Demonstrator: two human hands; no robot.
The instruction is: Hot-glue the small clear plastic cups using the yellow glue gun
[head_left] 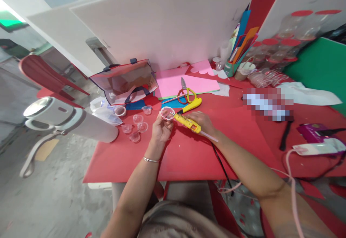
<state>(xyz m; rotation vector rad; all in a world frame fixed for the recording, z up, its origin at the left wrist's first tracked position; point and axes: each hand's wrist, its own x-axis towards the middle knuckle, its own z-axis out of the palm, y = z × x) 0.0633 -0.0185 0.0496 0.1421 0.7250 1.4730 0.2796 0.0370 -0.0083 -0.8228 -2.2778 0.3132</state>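
Note:
My left hand (pixel 161 128) holds a small clear plastic cup (pixel 167 113) with a pinkish-white rim, its opening facing up toward me. In my right hand (pixel 202 121) is a yellow hot glue gun (pixel 187 123), a glue stick poking out of its back end. The gun's nozzle is at the cup's rim; whether it touches, I cannot tell. Several more clear cups (pixel 135 136) lie to the left of my left hand. Just beyond the gun are a yellow-handled utility knife (pixel 191 105) and scissors (pixel 187 93) with red and yellow handles.
A large white tumbler (pixel 92 124) stands at the table's left edge, near an open bag (pixel 127 83). Pink paper sheets (pixel 167 83) lie at the back. At right are stacked clear containers with red lids (pixel 289 43), a power strip (pixel 315 149) and cords.

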